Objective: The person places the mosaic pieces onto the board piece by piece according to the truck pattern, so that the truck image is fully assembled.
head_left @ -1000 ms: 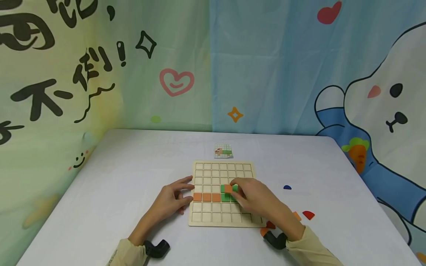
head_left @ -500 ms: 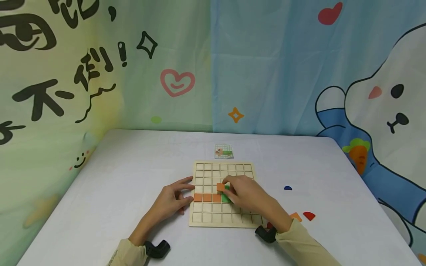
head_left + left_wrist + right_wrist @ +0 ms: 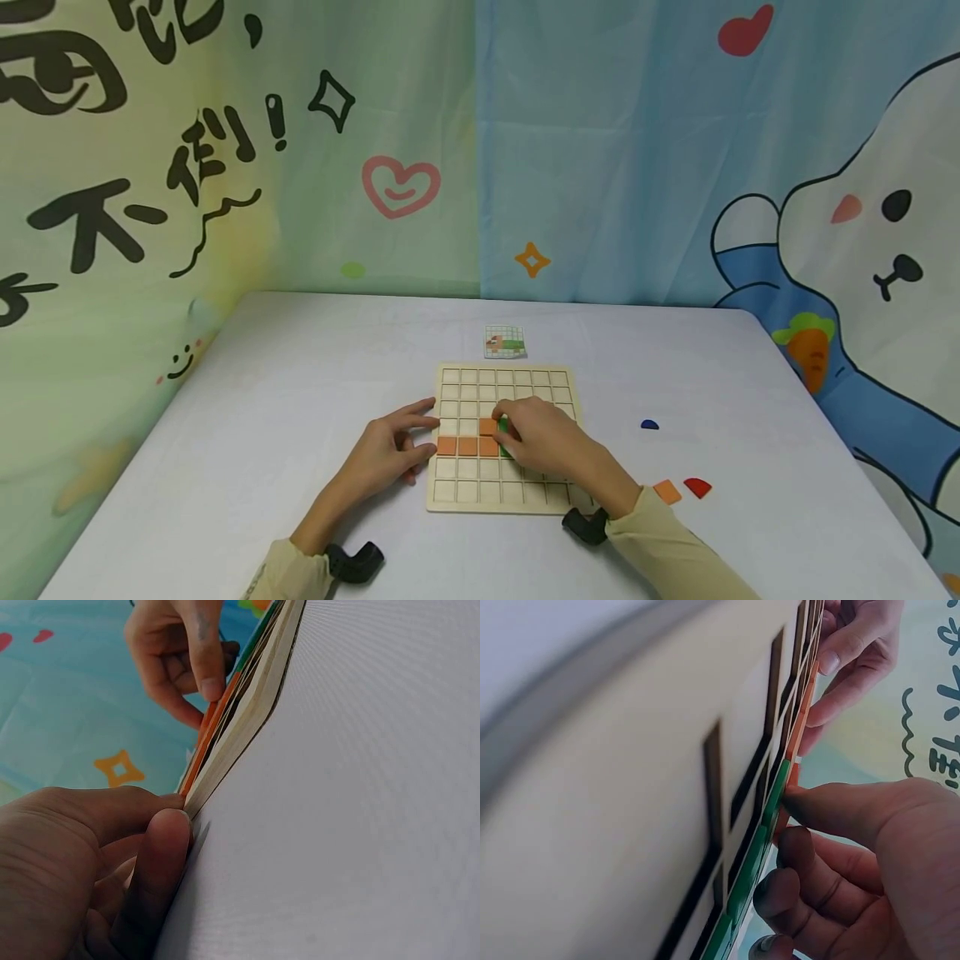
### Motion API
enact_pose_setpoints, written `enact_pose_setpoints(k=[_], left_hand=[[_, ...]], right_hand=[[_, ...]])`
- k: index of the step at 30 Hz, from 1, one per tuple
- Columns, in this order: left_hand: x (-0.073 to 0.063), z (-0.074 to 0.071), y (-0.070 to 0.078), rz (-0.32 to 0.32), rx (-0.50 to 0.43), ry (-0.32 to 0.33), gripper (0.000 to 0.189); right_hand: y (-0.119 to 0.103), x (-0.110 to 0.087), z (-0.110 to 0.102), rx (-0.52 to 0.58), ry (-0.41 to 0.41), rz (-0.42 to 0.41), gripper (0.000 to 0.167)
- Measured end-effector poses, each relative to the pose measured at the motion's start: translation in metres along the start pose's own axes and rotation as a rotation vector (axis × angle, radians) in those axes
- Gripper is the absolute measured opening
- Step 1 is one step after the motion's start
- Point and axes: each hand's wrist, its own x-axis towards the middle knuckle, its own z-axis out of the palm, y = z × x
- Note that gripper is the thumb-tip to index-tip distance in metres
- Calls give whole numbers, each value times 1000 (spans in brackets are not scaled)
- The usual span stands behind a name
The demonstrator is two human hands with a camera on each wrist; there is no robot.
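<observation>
Black Chinese characters [image 3: 90,221] are running down the curtain at left, 不 being legible. The left hand [image 3: 386,446] is keeping its grip spread, fingertips resting against the left edge of the gridded board [image 3: 465,492]. Three orange squares [image 3: 467,447] are lying in one row there. A fourth orange square [image 3: 487,427] is now sitting farther left than half a second ago, just above the third. One picture card [image 3: 504,342] is lying beyond the board. The right hand [image 3: 543,437] is pinching that fourth square, partly covering green pieces [image 3: 750,874]. Farther right, one blue half-round [image 3: 650,424], one loose orange square [image 3: 667,492] and one red wedge [image 3: 698,487] are lying on the tabletop [image 3: 765,417].
</observation>
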Motion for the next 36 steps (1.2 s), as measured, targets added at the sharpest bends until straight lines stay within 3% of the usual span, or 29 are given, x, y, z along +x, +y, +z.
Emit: enact_pose_setpoints(k=[20,28,36], left_hand=[[-1,-1,1,6,-12,-8,40],[-2,-2,2,-2,3,-3,40],[-1,-1,2,8,-15,-9,40]], right_hand=[[-1,-3,-4,27,0,6,25],[6,-17,-13,37,34,43,28],[28,-39,-26,20,52,75,28]])
